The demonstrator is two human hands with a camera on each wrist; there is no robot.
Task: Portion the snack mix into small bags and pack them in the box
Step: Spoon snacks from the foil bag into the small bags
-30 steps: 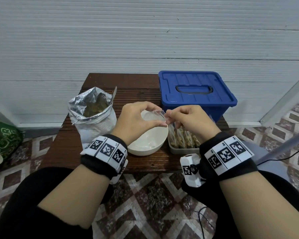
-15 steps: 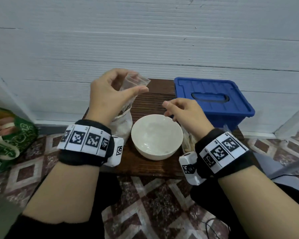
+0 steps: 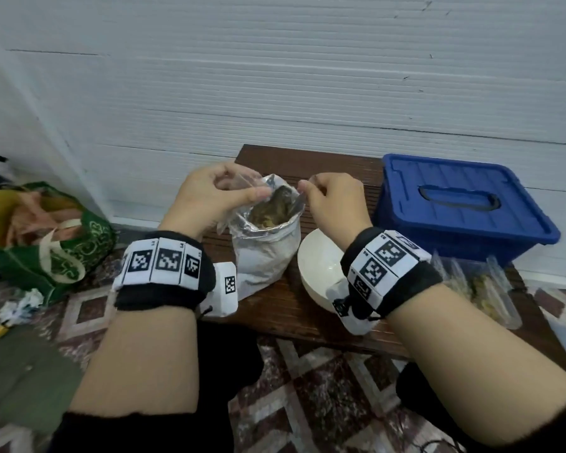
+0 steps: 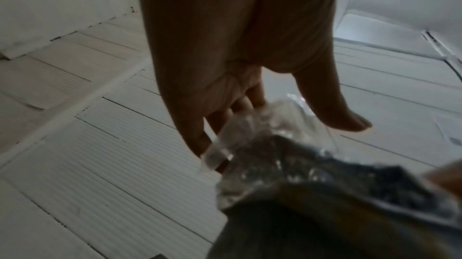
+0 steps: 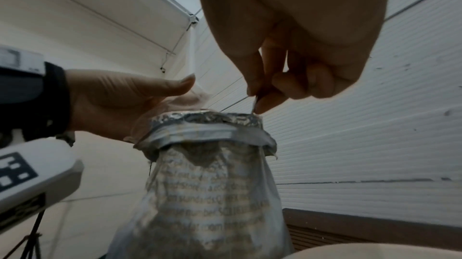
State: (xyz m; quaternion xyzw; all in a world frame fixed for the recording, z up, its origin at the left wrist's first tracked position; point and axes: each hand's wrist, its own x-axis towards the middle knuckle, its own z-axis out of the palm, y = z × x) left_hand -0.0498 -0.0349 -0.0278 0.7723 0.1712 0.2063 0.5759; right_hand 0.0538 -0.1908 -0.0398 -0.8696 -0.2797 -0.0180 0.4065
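A white wall (image 3: 275, 76) of ribbed panels with thin horizontal seams fills the back of the room. A low table (image 3: 307, 308) of dark brown slatted wood stands close against it. The floor (image 3: 324, 393) has tiles with a diamond pattern in dark red, white and grey. On the floor at the left lies a green cloth bag (image 3: 66, 253), and near it some crumpled paper (image 3: 20, 305). The light is soft and even.

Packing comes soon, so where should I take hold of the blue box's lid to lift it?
Probably the handle lying flat in the recess at the middle of the lid, approached from straight above: the blue box stands closed and level, with nothing resting on it.
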